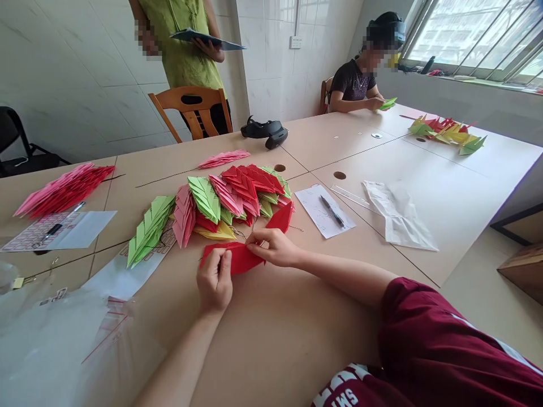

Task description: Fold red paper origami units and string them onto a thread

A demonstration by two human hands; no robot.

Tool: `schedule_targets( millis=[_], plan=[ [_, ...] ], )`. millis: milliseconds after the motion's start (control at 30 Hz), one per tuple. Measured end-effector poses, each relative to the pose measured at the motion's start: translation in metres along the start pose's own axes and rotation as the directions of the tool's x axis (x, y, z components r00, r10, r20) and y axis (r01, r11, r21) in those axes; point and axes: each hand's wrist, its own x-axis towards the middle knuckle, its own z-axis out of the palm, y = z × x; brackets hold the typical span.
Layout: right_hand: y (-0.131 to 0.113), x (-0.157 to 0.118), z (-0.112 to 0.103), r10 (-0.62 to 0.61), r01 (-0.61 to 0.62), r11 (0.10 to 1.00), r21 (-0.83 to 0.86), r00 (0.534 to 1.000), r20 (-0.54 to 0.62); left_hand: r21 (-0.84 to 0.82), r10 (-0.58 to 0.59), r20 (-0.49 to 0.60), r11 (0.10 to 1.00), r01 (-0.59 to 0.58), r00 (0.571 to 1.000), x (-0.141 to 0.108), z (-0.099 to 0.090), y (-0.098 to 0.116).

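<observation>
Pale tiled walls [85,68] rose behind the broad tan table [271,322], where a heap of pleated paper [204,198] lay just beyond my hands. On its near side was the red paper [245,259], stretched between them: my left hand [215,280] pinched it near one end between thumb and fingers, and my right hand [275,247] pinched the other. It looked light, thin and fairly crisp, easy to crease or tear, so a gentle hold near both ends seemed best. Its underside was hidden, and I couldn't tell whether the raised red flap [281,217] belonged to it. Writing on the note sheet [311,204], beside the pen [333,211], was too small to read.
</observation>
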Motion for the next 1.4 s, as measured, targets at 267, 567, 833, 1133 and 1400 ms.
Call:
schedule_targets(
  millis=[267,567,833,1133,1400],
  plan=[
    [0.005,-0.002,-0.006,-0.064,0.046,0.99,-0.131,0.987,-0.144,-0.09,-0.084,-0.035,0.993,0.081,0.996,0.001,0.001,-0.013],
    [-0.001,0.001,-0.015,0.009,-0.011,1.0,-0.015,0.995,-0.097,-0.201,-0.032,0.058,0.979,0.043,0.998,0.003,-0.003,-0.012],
    [0.005,-0.001,-0.012,-0.076,0.063,0.985,-0.158,0.994,-0.078,-0.18,-0.058,0.051,0.981,0.066,0.997,0.002,-0.005,-0.013],
    [0.008,0.0,-0.015,-0.123,0.103,0.973,-0.208,0.989,-0.086,-0.397,-0.145,0.166,0.896,0.201,0.975,-0.007,-0.001,-0.017],
    [0.003,0.0,-0.019,-0.086,0.087,0.973,-0.212,0.996,0.017,-0.383,-0.129,0.276,0.894,0.232,0.953,-0.006,-0.006,-0.009]
  ],
)
